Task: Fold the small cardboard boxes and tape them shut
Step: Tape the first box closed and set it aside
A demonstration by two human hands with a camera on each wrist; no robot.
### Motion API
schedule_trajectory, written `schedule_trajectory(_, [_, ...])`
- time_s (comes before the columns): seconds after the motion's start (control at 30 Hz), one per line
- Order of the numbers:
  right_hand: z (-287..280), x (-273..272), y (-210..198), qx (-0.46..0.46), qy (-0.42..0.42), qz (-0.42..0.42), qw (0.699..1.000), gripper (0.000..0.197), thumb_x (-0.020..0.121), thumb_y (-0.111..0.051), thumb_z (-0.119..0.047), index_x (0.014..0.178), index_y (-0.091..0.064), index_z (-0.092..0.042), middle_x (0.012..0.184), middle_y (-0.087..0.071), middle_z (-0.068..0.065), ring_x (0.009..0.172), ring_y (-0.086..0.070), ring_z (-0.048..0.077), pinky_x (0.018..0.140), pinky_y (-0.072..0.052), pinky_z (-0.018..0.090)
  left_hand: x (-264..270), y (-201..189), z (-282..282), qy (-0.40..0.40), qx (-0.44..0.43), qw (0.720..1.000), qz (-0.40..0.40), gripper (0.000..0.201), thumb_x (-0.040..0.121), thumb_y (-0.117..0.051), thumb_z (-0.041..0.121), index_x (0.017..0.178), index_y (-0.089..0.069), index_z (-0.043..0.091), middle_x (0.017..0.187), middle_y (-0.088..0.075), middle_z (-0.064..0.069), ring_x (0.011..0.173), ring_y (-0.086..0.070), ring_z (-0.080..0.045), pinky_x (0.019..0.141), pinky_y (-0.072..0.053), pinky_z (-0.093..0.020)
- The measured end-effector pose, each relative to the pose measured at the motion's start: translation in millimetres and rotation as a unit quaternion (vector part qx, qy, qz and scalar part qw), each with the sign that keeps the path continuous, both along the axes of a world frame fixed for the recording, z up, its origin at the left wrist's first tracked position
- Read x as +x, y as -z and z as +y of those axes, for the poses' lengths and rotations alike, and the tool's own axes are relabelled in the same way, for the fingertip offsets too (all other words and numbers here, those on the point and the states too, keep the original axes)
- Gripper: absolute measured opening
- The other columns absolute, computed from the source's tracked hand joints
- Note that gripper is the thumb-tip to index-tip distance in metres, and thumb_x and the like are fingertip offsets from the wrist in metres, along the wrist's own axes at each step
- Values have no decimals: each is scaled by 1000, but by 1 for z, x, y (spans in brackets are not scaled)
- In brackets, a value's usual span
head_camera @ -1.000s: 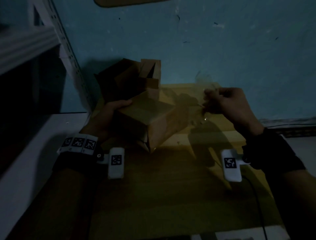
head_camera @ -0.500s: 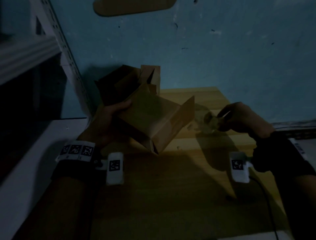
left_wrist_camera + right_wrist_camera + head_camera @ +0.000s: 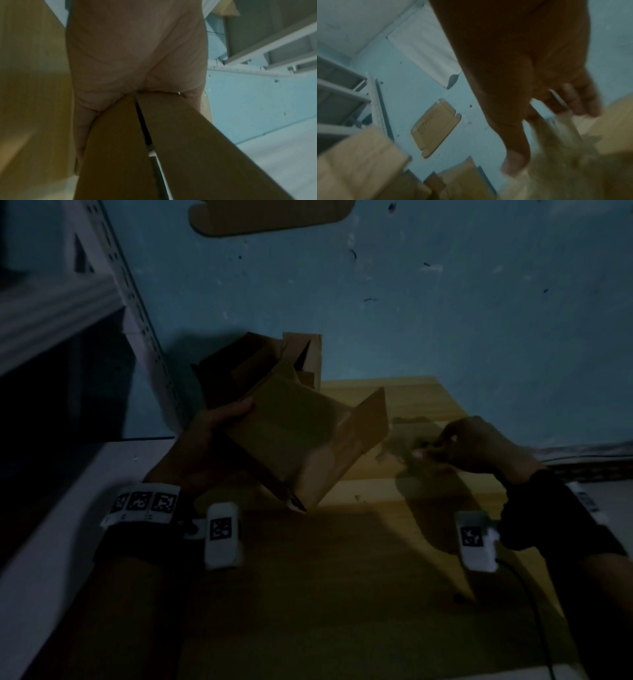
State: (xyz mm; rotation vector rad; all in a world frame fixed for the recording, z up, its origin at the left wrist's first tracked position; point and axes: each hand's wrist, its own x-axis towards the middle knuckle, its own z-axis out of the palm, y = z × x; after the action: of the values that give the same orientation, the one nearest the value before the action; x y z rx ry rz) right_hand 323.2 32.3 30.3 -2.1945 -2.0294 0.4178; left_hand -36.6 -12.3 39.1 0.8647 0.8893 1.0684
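Note:
My left hand (image 3: 219, 419) grips a small brown cardboard box (image 3: 294, 440) by its left side and holds it tilted above the wooden table (image 3: 342, 577). One flap stands up on the box's right. In the left wrist view the palm (image 3: 133, 54) presses the box (image 3: 180, 148), whose two flaps meet at a narrow seam. My right hand (image 3: 442, 446) hovers to the right of the box, apart from it. It pinches a crumpled strip of clear tape (image 3: 400, 450). The right wrist view is blurred, showing the curled fingers (image 3: 573, 102) above the pale tape (image 3: 556, 142).
More folded boxes (image 3: 260, 368) stand against the blue wall behind the held box. A flat cardboard blank (image 3: 270, 217) hangs on the wall. A grey metal rack (image 3: 137, 302) stands at the left. A black cable (image 3: 534, 594) runs along the table's right side.
The left hand has tipped the box up, and a flap now stands open on its right. The right hand has dropped lower and farther right with the tape.

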Motion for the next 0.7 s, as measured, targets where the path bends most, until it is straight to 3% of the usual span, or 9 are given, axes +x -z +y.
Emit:
schedule_trajectory(0.07, [5,-3,6,99,-19,49,994,35,85,-78,-38,84,-74,-3,99,-73,21,87,-65,30,67,-44,32,-2,-1,0,13,3,1000,-19,88,61,-86,41,138,-53,12,131,-62,-15,105,-69,-31,72,-59,-40])
schedule_trajectory(0.1, [5,-5,8,151,-22,70,986,28,86,-78,-30,84,-73,-4,94,-74,21,85,-66,32,65,-41,30,-2,-1,0,10,5,1000,-29,92,54,-90,41,134,-56,13,128,-64,-15,104,-69,-31,71,-59,-40])
schedule_trajectory(0.17, [5,-13,13,249,-24,120,961,21,85,-77,-15,98,-66,-3,95,-72,20,89,-67,35,69,-47,34,-1,-2,-1,-7,15,998,-59,67,64,-83,38,125,-67,16,121,-69,-13,100,-71,-29,69,-60,-39])
schedule_trajectory(0.23, [4,-24,16,273,-58,165,946,38,86,-74,-5,118,-52,-7,104,-71,18,92,-67,33,76,-55,45,2,-4,-3,-32,26,996,-77,38,81,-59,35,110,-75,17,114,-72,-10,96,-73,-26,67,-60,-36])
schedule_trajectory(0.3, [3,-36,22,239,-132,155,949,51,90,-69,-4,135,-45,-10,118,-68,17,102,-66,33,85,-55,46,3,-4,-4,-43,27,996,-77,38,84,-50,34,103,-79,17,114,-72,-10,95,-73,-25,66,-60,-35])
schedule_trajectory(0.37, [6,-42,31,164,-212,99,958,50,92,-68,-9,139,-51,-12,128,-64,14,112,-63,32,89,-50,39,5,-6,-5,-47,24,997,-64,43,86,-50,34,118,-72,15,120,-69,-11,99,-71,-26,69,-60,-36])
schedule_trajectory(0.47, [3,-50,33,21,-271,35,962,33,91,-71,-14,123,-65,-10,120,-66,10,108,-64,28,93,-51,41,7,-7,-6,-54,18,998,-39,57,86,-50,35,138,-53,11,125,-67,-12,102,-70,-27,71,-59,-36])
schedule_trajectory(0.57, [1,-51,27,23,-273,26,961,25,84,-79,-16,107,-70,-12,113,-66,4,101,-65,21,92,-53,41,8,-7,-7,-39,22,998,-47,56,88,-48,34,139,-51,12,124,-67,-11,103,-70,-27,72,-60,-37])
schedule_trajectory(0.7, [-3,-48,20,-39,-276,49,959,25,83,-81,-14,80,-63,-32,92,-69,-11,90,-66,8,86,-53,34,9,-7,-7,-38,29,998,-37,46,94,-43,33,133,-55,14,116,-72,-8,97,-72,-25,68,-60,-35])
